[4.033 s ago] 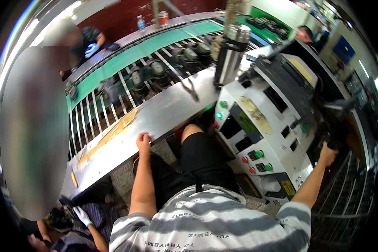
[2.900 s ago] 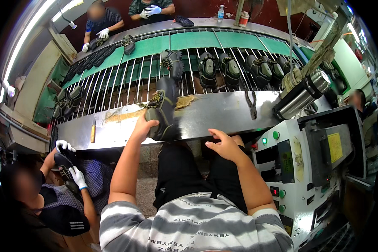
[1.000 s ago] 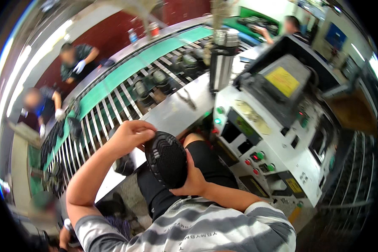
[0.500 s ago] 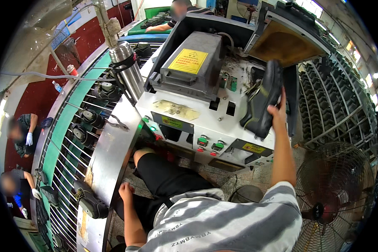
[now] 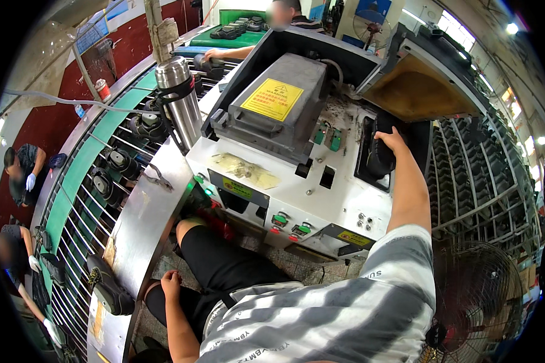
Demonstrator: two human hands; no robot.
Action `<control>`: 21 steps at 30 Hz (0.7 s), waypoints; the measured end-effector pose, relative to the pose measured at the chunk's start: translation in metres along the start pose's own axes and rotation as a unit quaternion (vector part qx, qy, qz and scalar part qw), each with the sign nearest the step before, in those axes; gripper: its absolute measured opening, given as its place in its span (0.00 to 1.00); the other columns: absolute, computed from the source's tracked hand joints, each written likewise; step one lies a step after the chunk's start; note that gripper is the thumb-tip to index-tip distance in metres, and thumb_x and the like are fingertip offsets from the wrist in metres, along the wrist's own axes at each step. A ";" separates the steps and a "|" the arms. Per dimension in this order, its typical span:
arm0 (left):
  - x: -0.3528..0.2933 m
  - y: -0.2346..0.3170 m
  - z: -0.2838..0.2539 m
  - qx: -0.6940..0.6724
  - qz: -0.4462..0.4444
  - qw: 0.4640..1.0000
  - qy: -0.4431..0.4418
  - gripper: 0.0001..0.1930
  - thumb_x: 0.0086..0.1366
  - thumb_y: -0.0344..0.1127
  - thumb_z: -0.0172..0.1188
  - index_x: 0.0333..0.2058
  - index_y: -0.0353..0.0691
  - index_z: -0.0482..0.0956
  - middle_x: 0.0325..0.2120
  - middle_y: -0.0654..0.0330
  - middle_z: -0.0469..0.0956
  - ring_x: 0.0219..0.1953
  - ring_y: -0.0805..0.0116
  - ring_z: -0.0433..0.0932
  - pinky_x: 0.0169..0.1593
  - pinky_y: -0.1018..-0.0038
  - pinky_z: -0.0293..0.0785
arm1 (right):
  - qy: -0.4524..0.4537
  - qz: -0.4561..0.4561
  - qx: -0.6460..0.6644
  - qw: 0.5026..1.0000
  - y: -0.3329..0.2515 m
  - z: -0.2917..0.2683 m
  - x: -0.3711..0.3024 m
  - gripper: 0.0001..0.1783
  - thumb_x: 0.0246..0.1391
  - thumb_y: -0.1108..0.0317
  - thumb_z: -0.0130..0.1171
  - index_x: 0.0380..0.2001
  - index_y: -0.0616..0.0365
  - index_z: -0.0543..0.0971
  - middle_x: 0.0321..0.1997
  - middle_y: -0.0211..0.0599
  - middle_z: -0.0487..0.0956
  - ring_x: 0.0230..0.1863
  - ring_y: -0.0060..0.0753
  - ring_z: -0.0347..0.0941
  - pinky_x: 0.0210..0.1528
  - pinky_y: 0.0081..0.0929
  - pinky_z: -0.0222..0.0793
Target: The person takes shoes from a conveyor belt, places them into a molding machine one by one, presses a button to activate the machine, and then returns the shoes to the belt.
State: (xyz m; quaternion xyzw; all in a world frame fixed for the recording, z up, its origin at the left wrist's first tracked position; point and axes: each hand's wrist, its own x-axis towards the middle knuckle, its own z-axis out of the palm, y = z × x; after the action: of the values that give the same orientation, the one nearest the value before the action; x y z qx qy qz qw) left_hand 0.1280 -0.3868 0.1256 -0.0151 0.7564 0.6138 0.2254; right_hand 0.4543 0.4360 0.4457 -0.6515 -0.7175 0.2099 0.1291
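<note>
The right hand (image 5: 391, 142) holds a black shoe (image 5: 380, 160), with its fingers bent over the top of it. The shoe sits in a black slot (image 5: 361, 163) on the right part of a big white machine (image 5: 351, 199). The hand hides some of the shoe, so I cannot tell how tight the grip is. Just behind the slot, a lid (image 5: 418, 85) stands up and open, and its inside is brown. To the left of the slot is a gray box (image 5: 297, 78) with a yellow tag (image 5: 272, 100) on it. Green and red knobs (image 5: 280, 219) are on the machine's front. The left hand (image 5: 171, 283) is down by the left knee, near the bench (image 5: 148, 224). Its fingers are curled in, and I see no thing in it. On the bench lies one more shoe (image 5: 108, 289), on its side, and farther up are pliers (image 5: 157, 179). A tall steel flask (image 5: 186, 115) stands between the bench and the machine. More shoes (image 5: 122, 162) sit on the rods (image 5: 85, 233) next to a green belt (image 5: 106, 127). At the far end, a co-worker's hand (image 5: 213, 54) reaches to a dark shoe. A fan (image 5: 472, 296) and a rack (image 5: 487, 172) are on the right.
</note>
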 end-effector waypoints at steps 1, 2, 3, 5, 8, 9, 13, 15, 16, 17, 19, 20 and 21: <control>0.002 -0.003 -0.006 -0.030 0.003 1.000 -0.009 0.06 0.65 0.28 0.54 0.34 0.32 0.77 0.19 0.63 0.73 0.20 0.74 0.71 0.24 0.78 0.67 | 0.006 0.001 -0.043 0.999 -0.006 0.004 -0.002 0.63 0.30 0.44 0.63 0.70 0.58 0.51 0.67 0.58 0.62 0.66 0.52 0.62 0.66 0.37 0.58; 0.004 -0.005 -0.013 -0.059 0.006 0.998 -0.019 0.05 0.66 0.28 0.54 0.34 0.33 0.77 0.19 0.63 0.73 0.20 0.75 0.71 0.24 0.78 0.67 | 0.003 0.000 -0.047 0.999 -0.009 0.005 -0.007 0.62 0.30 0.43 0.63 0.70 0.57 0.51 0.67 0.57 0.63 0.66 0.52 0.63 0.65 0.38 0.58; -0.001 0.011 0.001 -0.032 -0.003 0.999 0.022 0.05 0.65 0.28 0.54 0.33 0.33 0.77 0.19 0.63 0.72 0.18 0.76 0.69 0.22 0.79 0.64 | 0.005 0.006 -0.054 0.999 -0.006 0.002 -0.013 0.62 0.31 0.42 0.62 0.70 0.56 0.51 0.66 0.57 0.64 0.65 0.52 0.63 0.65 0.38 0.59; 0.007 0.012 0.006 -0.071 0.028 0.997 0.001 0.05 0.65 0.28 0.55 0.33 0.33 0.77 0.19 0.63 0.72 0.19 0.76 0.69 0.22 0.79 0.64 | 0.036 -0.024 -0.101 0.994 -0.006 0.005 -0.025 0.56 0.40 0.37 0.57 0.70 0.52 0.53 0.62 0.58 0.69 0.63 0.55 0.66 0.64 0.42 0.60; -0.005 0.062 0.064 0.000 0.083 0.996 -0.023 0.07 0.65 0.30 0.57 0.33 0.32 0.79 0.20 0.64 0.74 0.22 0.77 0.71 0.26 0.80 0.67 | 0.048 -0.001 -0.093 0.994 -0.007 -0.001 -0.075 0.50 0.51 0.33 0.48 0.68 0.56 0.58 0.62 0.59 0.68 0.63 0.58 0.64 0.65 0.44 0.58; -0.011 0.085 0.096 0.046 0.101 0.993 -0.034 0.07 0.65 0.31 0.58 0.34 0.32 0.80 0.23 0.63 0.77 0.25 0.77 0.73 0.29 0.79 0.69 | 0.068 -0.027 -0.124 0.990 0.005 0.004 -0.087 0.44 0.58 0.33 0.39 0.65 0.58 0.63 0.62 0.58 0.68 0.64 0.60 0.62 0.65 0.46 0.57; -0.068 0.168 0.228 0.186 0.202 0.925 -0.261 0.09 0.61 0.32 0.59 0.38 0.34 0.82 0.28 0.56 0.82 0.31 0.72 0.80 0.36 0.75 0.75 | 0.313 -0.333 0.000 0.890 0.053 0.033 -0.200 0.20 0.57 0.57 0.58 0.43 0.64 0.77 0.49 0.51 0.75 0.50 0.54 0.71 0.53 0.41 0.66; -0.091 0.176 0.283 0.239 0.236 0.831 -0.442 0.13 0.61 0.38 0.59 0.38 0.35 0.81 0.31 0.51 0.82 0.33 0.57 0.82 0.40 0.67 0.76 | 0.323 -0.269 0.218 0.881 0.121 0.068 -0.273 0.10 0.57 0.69 0.55 0.27 0.60 0.67 0.26 0.37 0.65 0.25 0.35 0.61 0.32 0.28 0.60; -0.097 0.176 0.310 0.261 0.356 0.739 -0.509 0.14 0.63 0.42 0.56 0.36 0.36 0.81 0.31 0.49 0.81 0.34 0.49 0.80 0.41 0.64 0.76 | 0.351 -0.208 0.375 0.833 0.134 0.091 -0.310 0.11 0.57 0.71 0.51 0.25 0.56 0.60 0.25 0.30 0.56 0.24 0.28 0.52 0.30 0.26 0.54; -0.107 0.166 0.332 0.229 0.343 0.716 -0.563 0.17 0.66 0.45 0.52 0.34 0.35 0.80 0.30 0.47 0.80 0.33 0.44 0.78 0.41 0.61 0.74 | 0.377 -0.078 0.429 0.817 0.137 0.108 -0.340 0.11 0.58 0.70 0.51 0.28 0.54 0.59 0.27 0.29 0.55 0.25 0.27 0.50 0.32 0.26 0.53; -0.114 0.162 0.375 0.316 0.307 0.658 -0.611 0.18 0.69 0.44 0.50 0.41 0.35 0.80 0.37 0.46 0.80 0.40 0.47 0.79 0.43 0.61 0.74 | 0.356 0.224 0.492 0.762 0.154 0.117 -0.367 0.12 0.59 0.69 0.50 0.28 0.52 0.57 0.28 0.30 0.55 0.27 0.26 0.48 0.33 0.27 0.51; -0.115 0.164 0.395 0.301 0.294 0.704 -0.572 0.18 0.70 0.44 0.49 0.41 0.35 0.80 0.37 0.47 0.80 0.40 0.47 0.79 0.43 0.62 0.75 | 0.303 0.251 0.580 0.714 0.164 0.112 -0.363 0.12 0.59 0.68 0.50 0.29 0.51 0.57 0.28 0.30 0.55 0.27 0.26 0.48 0.33 0.28 0.51; -0.113 0.164 0.411 0.287 0.277 0.748 -0.530 0.18 0.70 0.44 0.48 0.41 0.35 0.80 0.37 0.47 0.80 0.40 0.48 0.79 0.43 0.62 0.75 | 0.243 0.276 0.659 0.657 0.178 0.104 -0.356 0.12 0.59 0.68 0.50 0.29 0.51 0.56 0.29 0.30 0.55 0.27 0.26 0.47 0.34 0.28 0.51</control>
State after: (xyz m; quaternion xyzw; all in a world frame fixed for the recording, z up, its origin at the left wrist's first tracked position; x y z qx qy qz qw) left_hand 0.3126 0.0093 0.2579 0.5887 0.6266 0.3125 0.4039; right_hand 0.6056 0.0813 0.3019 -0.5919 -0.1219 0.4880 0.6299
